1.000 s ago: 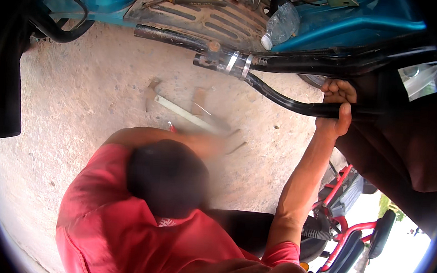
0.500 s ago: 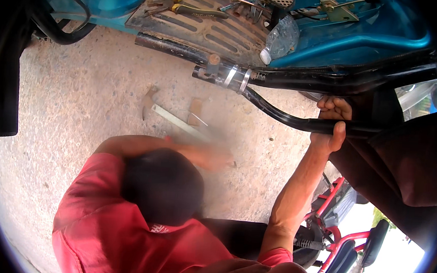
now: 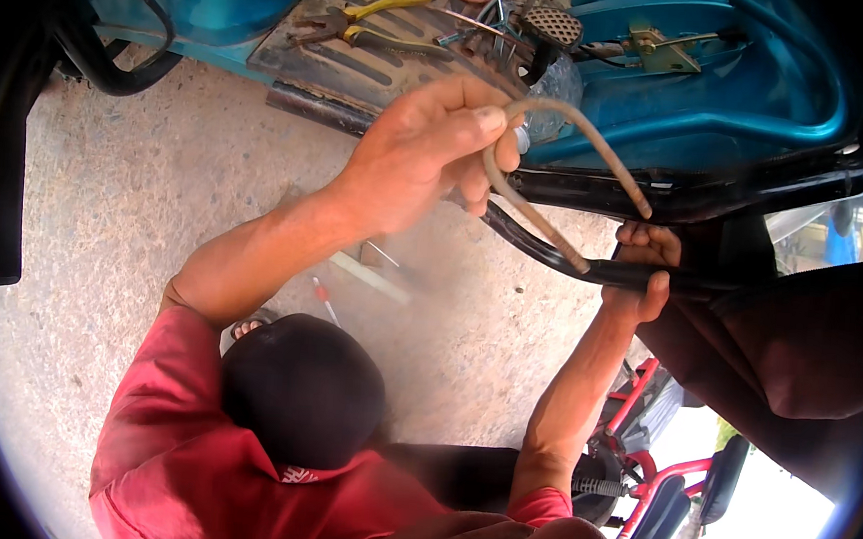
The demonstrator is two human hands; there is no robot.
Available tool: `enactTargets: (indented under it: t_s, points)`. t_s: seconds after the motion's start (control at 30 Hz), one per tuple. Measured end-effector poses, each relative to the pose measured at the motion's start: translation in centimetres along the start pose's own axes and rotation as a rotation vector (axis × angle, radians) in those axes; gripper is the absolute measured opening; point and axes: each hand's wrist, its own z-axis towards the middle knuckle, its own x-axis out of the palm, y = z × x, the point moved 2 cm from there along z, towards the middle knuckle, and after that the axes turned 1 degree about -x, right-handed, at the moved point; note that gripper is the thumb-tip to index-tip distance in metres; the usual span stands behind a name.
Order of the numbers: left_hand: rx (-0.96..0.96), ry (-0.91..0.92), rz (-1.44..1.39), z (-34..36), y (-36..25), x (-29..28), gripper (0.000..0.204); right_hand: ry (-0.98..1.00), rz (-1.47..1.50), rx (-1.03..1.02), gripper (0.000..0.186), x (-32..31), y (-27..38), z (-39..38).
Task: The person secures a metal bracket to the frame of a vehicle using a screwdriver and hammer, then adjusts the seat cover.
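My left hand is raised in front of the footboard, pinching a thin brown U-shaped rod near its bend. The rod's two ends point right and down, toward the black tube. My right hand is closed around this tube at the right, thumb on the near side. Behind my left hand, the clamped joint where the tube meets the frame is mostly hidden. Below my left forearm, a pale handle lies on the ground beside a small red-handled tool.
On the worn footboard lie yellow-handled pliers and several loose tools. A clear plastic bottle stands near a pedal. Teal bodywork spans the top. A red-framed vehicle is at lower right; dark cloth hangs at right.
My left hand has risen from near the ground by the hammer to the footboard, and now holds the U-shaped rod. My right hand keeps its grip on the black tube.
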Motion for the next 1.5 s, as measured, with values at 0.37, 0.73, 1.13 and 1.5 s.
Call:
enactTargets:
  t_s: [0.37, 0.73, 1.13, 1.5]
  points:
    - [0.027, -0.036, -0.011, 3.9, 1.4, 1.3, 0.021, -0.017, -0.005, 0.014, 0.064, 0.3, 0.0, 0.1]
    - [-0.011, -0.006, 0.15, 4.5, 0.8, 2.8, 0.031, -0.067, 0.001, 0.032, 0.066, 0.3, -0.1, -0.1]
    - [0.104, 0.074, 0.621, 5.3, 1.1, 4.9, 0.03, -0.091, 0.048, 0.021, 0.074, -1.0, -0.4, -0.4]
    - [0.165, 0.122, 0.521, 5.5, 3.2, 3.7, 0.026, -0.128, -0.016, -0.003, 0.092, 1.6, 0.3, 1.1]
